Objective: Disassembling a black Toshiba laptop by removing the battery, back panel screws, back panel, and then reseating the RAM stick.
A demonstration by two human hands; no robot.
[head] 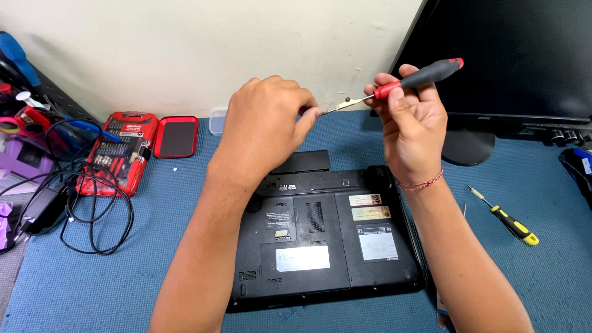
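Nearest you, an upturned black laptop (320, 240) lies on the blue surface (92, 290), its underside with pale labels and vent grilles facing up. Your forearms rise over it from the 6 o'clock edge of the view.

Above the laptop, toward 12 o'clock, your right hand (412, 126) is closed around a screwdriver with a black and red handle (422, 77), the handle pointing up to 2 o'clock and the thin metal shaft running down toward 9 o'clock. Your left hand (265, 126) is curled, its fingertips pinching the tip of the shaft; a small dark speck sits on the shaft just beside them, too small to make out.

At 3 o'clock from the laptop, a yellow and black screwdriver (510, 223) lies flat on the surface, well apart from your hands. At 9 o'clock, a red bit case (120, 151) stands open with its lid (176, 137) beside it, and black cables (92, 209) loop in front of it.

Farthest, at 1 o'clock, a dark monitor (512, 55) stands on its round foot against the pale wall (154, 55).
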